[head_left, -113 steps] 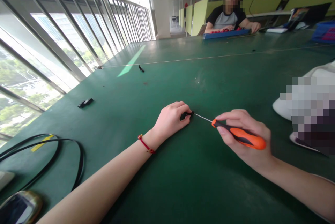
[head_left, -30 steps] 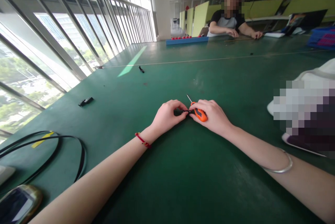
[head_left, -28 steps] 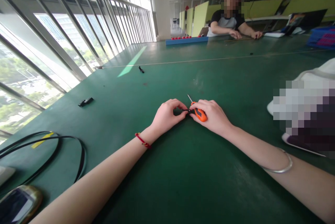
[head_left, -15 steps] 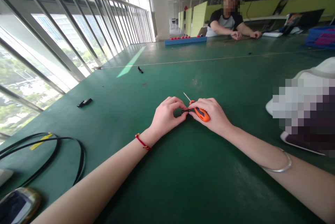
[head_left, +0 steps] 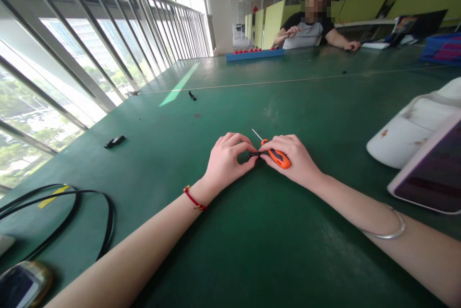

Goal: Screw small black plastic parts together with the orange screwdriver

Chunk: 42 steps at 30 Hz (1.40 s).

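Between my two hands is a small black part, too small to name. My left hand pinches its left side between thumb and fingers. My right hand has its fingertips at the part's right end. Tucked in the same right hand is a screwdriver with an orange and black handle, its thin shaft pointing up and to the left, away from the black part. Both hands are just above the green table.
At left lie a black clip-like piece, a black cable loop and a phone-like device. A smaller black piece lies farther back. A white device with a screen stands right. A blue strip with red knobs and a person are across the table.
My hands stay nearly in place, still pinching the black part. The person across the table has lifted one hand toward the chest.
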Available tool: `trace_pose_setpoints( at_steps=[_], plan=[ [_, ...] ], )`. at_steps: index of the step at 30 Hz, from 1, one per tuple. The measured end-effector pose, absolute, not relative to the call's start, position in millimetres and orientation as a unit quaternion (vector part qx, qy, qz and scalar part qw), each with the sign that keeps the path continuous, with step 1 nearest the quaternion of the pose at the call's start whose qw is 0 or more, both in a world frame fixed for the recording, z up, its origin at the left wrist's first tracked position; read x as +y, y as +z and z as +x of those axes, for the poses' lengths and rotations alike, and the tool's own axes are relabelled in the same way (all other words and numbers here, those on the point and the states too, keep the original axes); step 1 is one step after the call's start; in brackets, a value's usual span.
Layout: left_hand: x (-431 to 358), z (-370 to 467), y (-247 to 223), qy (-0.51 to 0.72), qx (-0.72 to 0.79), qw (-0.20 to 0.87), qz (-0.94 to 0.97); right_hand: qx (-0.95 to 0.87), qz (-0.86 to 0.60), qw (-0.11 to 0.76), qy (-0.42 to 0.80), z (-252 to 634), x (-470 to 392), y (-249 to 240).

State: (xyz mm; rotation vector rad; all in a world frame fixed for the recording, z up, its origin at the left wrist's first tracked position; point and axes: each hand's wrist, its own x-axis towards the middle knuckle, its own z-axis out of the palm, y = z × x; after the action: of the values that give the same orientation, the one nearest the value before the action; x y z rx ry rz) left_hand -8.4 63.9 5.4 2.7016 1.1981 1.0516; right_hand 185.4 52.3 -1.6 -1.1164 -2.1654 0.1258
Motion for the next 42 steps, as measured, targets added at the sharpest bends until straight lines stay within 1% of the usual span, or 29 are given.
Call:
trace_pose_setpoints(
  at_steps=[4, 9, 17, 23, 27, 30, 32, 35, 38, 42],
  plan=[
    [61, -8, 7, 0.334, 0.390, 0.011, 0.858, -0.823, -0.435, 0.360, 0.060, 185, 51, 0],
    [52, -5, 4, 0.320, 0.441, 0.065, 0.836, -0.780, -0.474, 0.403, 0.075, 187, 54, -1],
    [53, -3, 0, 0.285, 0.457, 0.106, 0.836, -0.770, -0.483, 0.401, 0.111, 187, 58, -4],
    [52, -6, 6, 0.300, 0.479, 0.111, 0.817, -0.770, -0.481, 0.398, 0.129, 187, 58, -3],
    [48, -41, 21, 0.307, 0.545, 0.063, 0.778, -0.770, -0.481, 0.397, 0.140, 187, 57, -4],
    [42, -87, 33, 0.319, 0.641, 0.024, 0.697, -0.770, -0.481, 0.394, 0.146, 187, 57, -5],
    [37, -119, 40, 0.289, 0.723, -0.008, 0.627, -0.771, -0.480, 0.392, 0.148, 187, 58, -5],
    [30, -155, 45, 0.207, 0.810, -0.050, 0.547, -0.772, -0.478, 0.390, 0.150, 188, 58, -5],
    [26, -174, 45, 0.170, 0.843, -0.053, 0.507, -0.775, -0.478, 0.384, 0.155, 188, 57, -5],
    [25, -182, 44, 0.129, 0.862, -0.021, 0.490, -0.774, -0.479, 0.382, 0.157, 188, 57, -5]
  ],
)
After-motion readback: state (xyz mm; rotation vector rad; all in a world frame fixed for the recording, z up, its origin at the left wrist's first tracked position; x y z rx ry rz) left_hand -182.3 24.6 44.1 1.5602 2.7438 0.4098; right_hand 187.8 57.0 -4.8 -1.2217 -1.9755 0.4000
